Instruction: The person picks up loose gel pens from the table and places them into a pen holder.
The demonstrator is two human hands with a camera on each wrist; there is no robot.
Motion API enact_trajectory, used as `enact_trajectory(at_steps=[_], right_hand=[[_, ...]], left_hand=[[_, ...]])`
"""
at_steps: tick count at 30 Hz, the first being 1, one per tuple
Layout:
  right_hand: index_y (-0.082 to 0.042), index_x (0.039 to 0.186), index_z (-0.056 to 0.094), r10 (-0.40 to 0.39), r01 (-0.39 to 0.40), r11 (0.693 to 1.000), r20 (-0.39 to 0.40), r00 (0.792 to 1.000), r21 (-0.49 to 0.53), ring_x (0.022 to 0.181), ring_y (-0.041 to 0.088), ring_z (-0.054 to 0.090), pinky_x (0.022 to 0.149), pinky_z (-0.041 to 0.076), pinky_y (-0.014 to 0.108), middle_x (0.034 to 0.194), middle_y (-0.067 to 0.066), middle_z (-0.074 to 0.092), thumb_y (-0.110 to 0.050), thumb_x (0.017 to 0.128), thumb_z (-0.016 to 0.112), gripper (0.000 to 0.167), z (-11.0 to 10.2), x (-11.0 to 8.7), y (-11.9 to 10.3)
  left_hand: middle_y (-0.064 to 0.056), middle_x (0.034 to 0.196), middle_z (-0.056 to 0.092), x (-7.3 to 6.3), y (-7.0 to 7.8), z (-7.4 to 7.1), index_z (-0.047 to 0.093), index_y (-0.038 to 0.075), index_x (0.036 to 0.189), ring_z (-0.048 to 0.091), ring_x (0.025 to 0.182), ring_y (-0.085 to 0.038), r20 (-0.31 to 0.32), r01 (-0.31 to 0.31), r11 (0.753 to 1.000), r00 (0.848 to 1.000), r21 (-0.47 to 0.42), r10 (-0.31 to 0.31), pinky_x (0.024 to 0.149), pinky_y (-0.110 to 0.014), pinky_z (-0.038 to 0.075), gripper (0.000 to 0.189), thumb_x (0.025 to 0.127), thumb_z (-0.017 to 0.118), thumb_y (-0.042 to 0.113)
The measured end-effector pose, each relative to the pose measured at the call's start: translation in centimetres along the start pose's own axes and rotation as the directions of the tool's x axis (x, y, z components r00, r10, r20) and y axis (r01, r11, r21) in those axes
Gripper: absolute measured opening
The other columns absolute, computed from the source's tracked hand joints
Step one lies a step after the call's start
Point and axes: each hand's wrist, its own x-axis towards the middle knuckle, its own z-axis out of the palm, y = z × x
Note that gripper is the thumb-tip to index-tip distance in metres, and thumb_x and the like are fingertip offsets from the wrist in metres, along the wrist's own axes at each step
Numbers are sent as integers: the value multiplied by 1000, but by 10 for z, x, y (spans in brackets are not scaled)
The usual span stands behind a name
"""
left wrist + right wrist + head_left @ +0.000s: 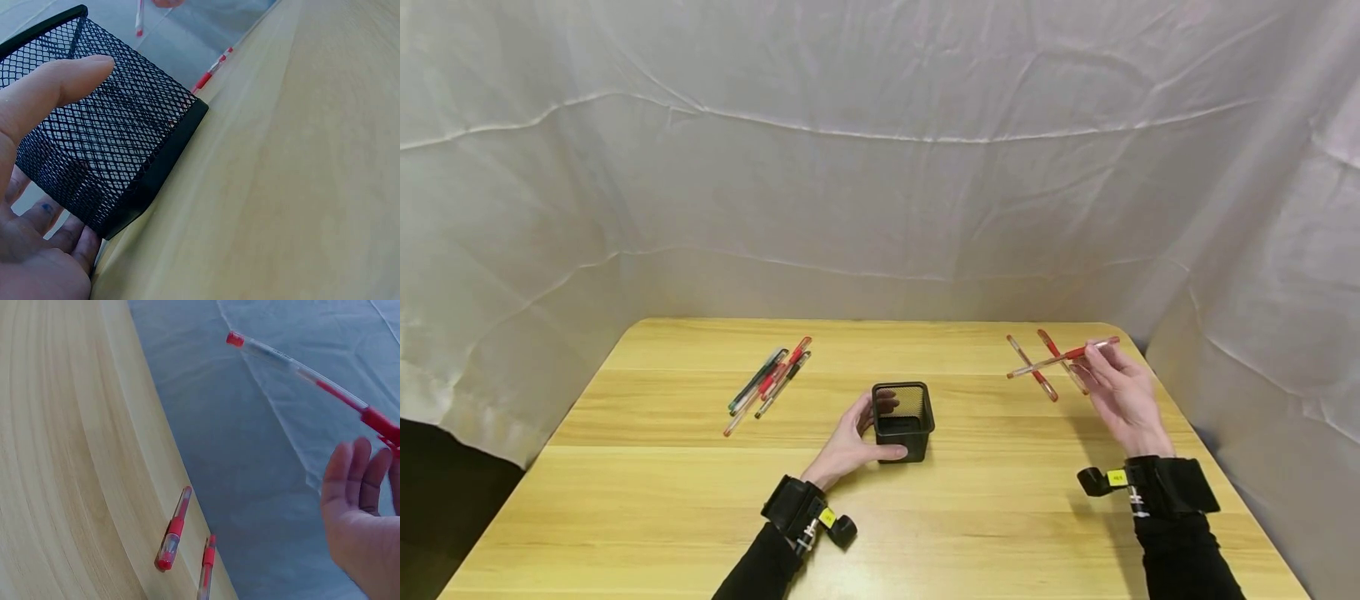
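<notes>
A clear-barrelled red gel pen (1063, 357) is pinched near its far right end by the fingertips of the right hand (1122, 398), and is held lifted above the table rather than resting on it. The pen's long axis is seen to run nearly level and crosswise, from the gripped end at the right to the free end pointing left and slightly nearer, toward the table's middle; in the right wrist view the same pen (312, 375) is shown stretching away from the fingers (354, 470) with its small red end cap outermost. A square black wire-mesh pen cup (903, 419) is gripped upright at mid-table by the left hand (850, 446), the thumb laid along its near wall and the fingers curled round its left and far side, as the left wrist view confirms at the mesh (106, 137). The cup lies well apart to the left of the held pen and nearer than it, so the pen's free end is directed roughly toward it, and the right hand is the nearer hand to the pen. Beneath the raised pen, two further red pens (1045, 367) are left lying on the wooden table (1000, 500) near its far right edge. A loose bundle of red and black pens (769, 382) is laid at the far left.
</notes>
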Motion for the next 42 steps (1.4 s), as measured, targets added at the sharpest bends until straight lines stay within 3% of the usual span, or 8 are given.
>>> enact_trajectory(at_steps=[8, 18, 24, 28, 34, 42], right_hand=[[0, 108, 67, -57, 60, 996, 35, 998, -73, 79, 19, 72, 69, 60, 24, 93, 12, 75, 2, 103, 45, 23, 12, 4, 7], [5, 121, 68, -88, 97, 987, 67, 994, -131, 81, 18, 73, 76, 61, 22, 97, 12, 74, 11, 98, 49, 30, 28, 7, 8], [6, 110, 72, -110, 118, 984, 59, 992, -135, 81, 18, 74, 76, 61, 23, 103, 10, 77, 13, 97, 49, 27, 37, 8, 8], [5, 105, 73, -145, 150, 973, 40, 989, -177, 78, 17, 74, 74, 62, 23, 95, 11, 78, 11, 97, 53, 22, 46, 10, 10], [-1, 103, 71, -197, 205, 924, 58, 979, -322, 77, 13, 72, 72, 60, 21, 90, 7, 76, 4, 98, 57, 15, 65, 13, 21], [-2, 106, 68, -211, 247, 800, 129, 969, -546, 76, 11, 72, 72, 61, 22, 88, 1, 75, -1, 97, 63, 10, 88, 14, 43]], left_hand=[[-12, 150, 51, 0, 1, 0, 43, 10, 149, 46, 141, -30, -1, 2, 1000, 1000, 6, -2, 122, -50, 30, 84, 78, 87, 12], [-12, 151, 50, 0, 0, 0, 42, 10, 150, 44, 142, -29, -1, 7, 1000, 1000, -5, -7, 124, -52, 28, 85, 77, 87, 12], [-10, 150, 52, 0, -1, 0, 44, 13, 149, 45, 142, -29, -3, -6, 1000, 1000, -1, 6, 123, -52, 28, 84, 77, 87, 12], [-11, 149, 52, 1, -1, 0, 44, 13, 149, 46, 141, -30, -1, -16, 1000, 1000, 3, 16, 123, -52, 29, 84, 77, 87, 12], [-12, 150, 51, 2, -2, -1, 43, 12, 149, 45, 141, -31, 4, -20, 1000, 1000, -1, 20, 123, -52, 29, 84, 77, 87, 11], [-15, 151, 50, 0, -1, 0, 41, 9, 150, 45, 142, -32, 12, -16, 1000, 1000, -9, 17, 123, -52, 29, 86, 78, 86, 12]])
